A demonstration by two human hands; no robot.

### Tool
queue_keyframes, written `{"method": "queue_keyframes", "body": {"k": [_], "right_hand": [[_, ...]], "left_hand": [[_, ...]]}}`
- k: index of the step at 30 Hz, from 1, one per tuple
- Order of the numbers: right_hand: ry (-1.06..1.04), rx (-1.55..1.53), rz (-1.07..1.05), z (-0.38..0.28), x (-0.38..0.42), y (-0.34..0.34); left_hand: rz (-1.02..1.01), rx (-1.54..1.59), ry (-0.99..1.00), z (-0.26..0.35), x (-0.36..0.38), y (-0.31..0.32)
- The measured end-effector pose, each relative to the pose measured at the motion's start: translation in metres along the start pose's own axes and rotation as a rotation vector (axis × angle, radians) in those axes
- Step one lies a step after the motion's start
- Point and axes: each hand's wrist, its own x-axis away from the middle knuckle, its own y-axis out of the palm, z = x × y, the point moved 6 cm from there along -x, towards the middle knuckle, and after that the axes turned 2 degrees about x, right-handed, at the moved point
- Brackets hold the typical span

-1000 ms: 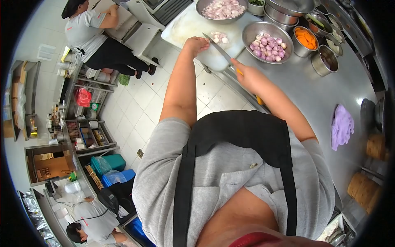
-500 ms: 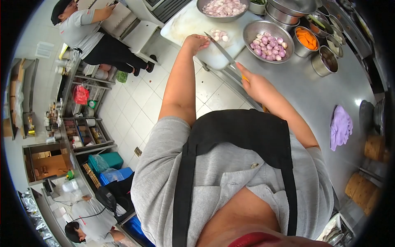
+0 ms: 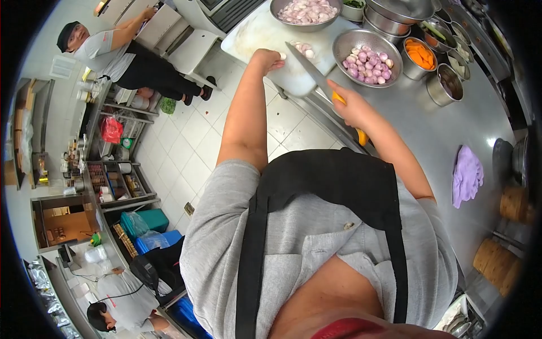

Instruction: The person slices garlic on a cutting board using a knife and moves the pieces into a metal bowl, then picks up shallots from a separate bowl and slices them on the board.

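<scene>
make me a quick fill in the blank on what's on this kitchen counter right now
1. The right hand grips a ____ with a yellow handle.
2. The left hand rests on the white ____ beside a few peeled shallots.
3. The small tub right of the shallot bowl holds orange ____.
4. A ____ cloth lies on the steel counter.

Missing words: knife; cutting board; carrot slices; purple

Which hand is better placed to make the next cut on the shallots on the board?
Right, probably. The right hand grips the knife, blade over the white cutting board. The left hand rests beside the peeled shallots, placed to steady them.
</scene>
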Motion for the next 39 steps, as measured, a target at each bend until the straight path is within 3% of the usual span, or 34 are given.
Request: {"method": "queue_keyframes", "body": {"k": [4,6,7,10,14,19,25,39], "right_hand": [[0.094,-0.365,-0.085,0.018,0.003,0.012],[0.099,-0.536,-0.123,0.022,0.002,0.015],[0.105,-0.667,-0.156,0.024,0.003,0.018],[0.122,-0.863,-0.214,0.030,0.004,0.027],[0.126,-1.013,-0.248,0.040,-0.001,0.039],[0.125,-1.011,-0.244,0.037,-0.004,0.045],[0.152,-1.010,-0.261,0.033,-0.004,0.043],[0.100,-0.813,-0.250,0.022,-0.031,0.044]], "left_hand": [[0.026,-0.196,0.026,0.003,0.002,-0.007],[-0.016,-0.794,0.041,0.014,-0.004,-0.009],[0.119,-0.588,0.120,0.011,-0.006,-0.018],[0.060,-0.363,0.063,0.009,0.007,-0.016],[0.080,-0.465,0.048,-0.002,-0.019,-0.019],[0.004,-0.913,-0.060,-0.001,-0.037,-0.021],[0.070,-0.889,0.045,0.000,-0.038,-0.022],[0.090,-0.809,0.045,-0.002,-0.036,-0.027]]}}
